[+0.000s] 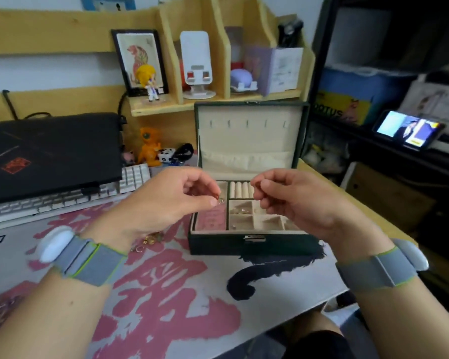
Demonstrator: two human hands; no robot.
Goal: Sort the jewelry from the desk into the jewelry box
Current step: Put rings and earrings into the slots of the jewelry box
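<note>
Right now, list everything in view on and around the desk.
box: one, dark green, open on the desk mat
earring: one, red and metal, pinched above the box
loose jewelry: small gold pile, on the mat left of the box
pink card: one, in the box's left tray
mat: one, grey with red print
keyboard: one, white, far left
laptop: one, black, closed
phone: one, screen lit, right shelf
hands: left pinches the earring; right curled, contents unclear
</note>
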